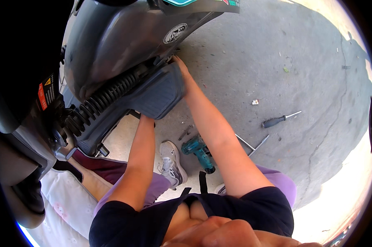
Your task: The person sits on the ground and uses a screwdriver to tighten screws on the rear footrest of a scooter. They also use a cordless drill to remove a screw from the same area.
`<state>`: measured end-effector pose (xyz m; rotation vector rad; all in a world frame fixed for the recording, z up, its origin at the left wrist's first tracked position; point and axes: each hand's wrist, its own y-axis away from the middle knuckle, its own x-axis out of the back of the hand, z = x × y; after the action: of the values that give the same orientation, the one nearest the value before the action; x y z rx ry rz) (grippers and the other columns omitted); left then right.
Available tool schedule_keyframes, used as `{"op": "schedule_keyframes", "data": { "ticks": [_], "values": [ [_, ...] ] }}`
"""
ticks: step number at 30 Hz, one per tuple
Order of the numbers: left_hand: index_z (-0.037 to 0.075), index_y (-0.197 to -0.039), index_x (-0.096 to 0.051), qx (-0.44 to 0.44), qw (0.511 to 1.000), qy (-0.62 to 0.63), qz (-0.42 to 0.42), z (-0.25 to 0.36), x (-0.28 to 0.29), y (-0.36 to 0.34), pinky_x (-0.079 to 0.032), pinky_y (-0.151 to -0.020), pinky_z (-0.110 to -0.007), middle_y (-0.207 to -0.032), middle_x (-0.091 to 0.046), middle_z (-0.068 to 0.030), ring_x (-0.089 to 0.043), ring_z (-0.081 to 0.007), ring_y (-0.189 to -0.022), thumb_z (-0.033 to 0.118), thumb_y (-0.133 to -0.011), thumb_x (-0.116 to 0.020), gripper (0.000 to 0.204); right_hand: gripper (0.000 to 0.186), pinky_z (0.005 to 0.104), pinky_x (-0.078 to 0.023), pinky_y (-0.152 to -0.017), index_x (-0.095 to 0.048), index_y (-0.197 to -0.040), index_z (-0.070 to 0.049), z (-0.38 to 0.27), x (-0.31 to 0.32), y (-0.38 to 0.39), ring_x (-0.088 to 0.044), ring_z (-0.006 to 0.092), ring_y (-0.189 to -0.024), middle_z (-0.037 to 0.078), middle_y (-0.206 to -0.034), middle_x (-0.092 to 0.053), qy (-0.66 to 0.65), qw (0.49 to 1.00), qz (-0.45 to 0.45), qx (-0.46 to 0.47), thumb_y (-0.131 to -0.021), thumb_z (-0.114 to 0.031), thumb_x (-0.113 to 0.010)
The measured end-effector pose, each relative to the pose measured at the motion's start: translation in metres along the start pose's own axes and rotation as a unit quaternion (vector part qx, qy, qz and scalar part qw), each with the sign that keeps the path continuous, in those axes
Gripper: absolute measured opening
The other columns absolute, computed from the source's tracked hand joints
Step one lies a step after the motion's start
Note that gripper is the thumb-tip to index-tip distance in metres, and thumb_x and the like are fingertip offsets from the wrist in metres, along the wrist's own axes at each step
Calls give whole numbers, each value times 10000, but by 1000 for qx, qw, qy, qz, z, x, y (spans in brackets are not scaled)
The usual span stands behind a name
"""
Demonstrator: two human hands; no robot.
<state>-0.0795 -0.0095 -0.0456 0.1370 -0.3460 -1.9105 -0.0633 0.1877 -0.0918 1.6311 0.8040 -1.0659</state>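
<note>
A dark grey plastic panel point(159, 88) with a ribbed face sits low on a scooter, beside its black coil spring point(107, 91). From below, my left forearm point(144, 142) reaches up under the panel's near edge, which hides the hand. My right hand point(180, 66) is at the panel's far right edge, by the underside of the dark glossy scooter body point(112, 45). Its fingers are out of sight behind the panel and body, so their grip does not show.
On the concrete floor lie a teal cordless drill point(200, 154) between my arms, a black-handled screwdriver point(274, 122) to the right, and a metal T-shaped tool point(258, 145) partly behind my right forearm. A pale floral cushion or cloth point(64, 197) is at lower left, near my shoe point(172, 162).
</note>
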Motion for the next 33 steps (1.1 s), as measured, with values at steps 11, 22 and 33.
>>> {"op": "schedule_keyframes", "data": {
  "ticks": [11,22,33],
  "values": [
    [12,-1311,-471,-254,788,-559,-32,13,16,8,-323,-1077,-394,-1371,-489,-120,-448,-292,-1249,296,-944,-508,466,340,326,-525,-629,-582,-980,-16,-13,-43,74,-628,186,-681,98,-837,-646,-9,986,159,-41,-998,-337,-471],
    [-1,-1278,-502,-347,650,-676,-21,-9,-1,81,-345,-1062,-389,-1344,-516,-131,-484,-295,-1219,255,-934,-536,431,337,341,-507,-710,-607,-998,2,-10,-6,52,-630,214,-817,124,-944,-660,30,997,46,-49,-1005,-297,-451],
    [-4,-1291,-490,-214,945,-243,-41,9,-29,6,-320,-1078,-387,-1359,-496,-138,-463,-291,-1237,255,-931,-544,446,355,333,-529,-720,-620,-1019,-12,-15,-25,71,-647,197,-795,103,-945,-672,9,999,29,-23,-995,-333,-470]
  ]
}}
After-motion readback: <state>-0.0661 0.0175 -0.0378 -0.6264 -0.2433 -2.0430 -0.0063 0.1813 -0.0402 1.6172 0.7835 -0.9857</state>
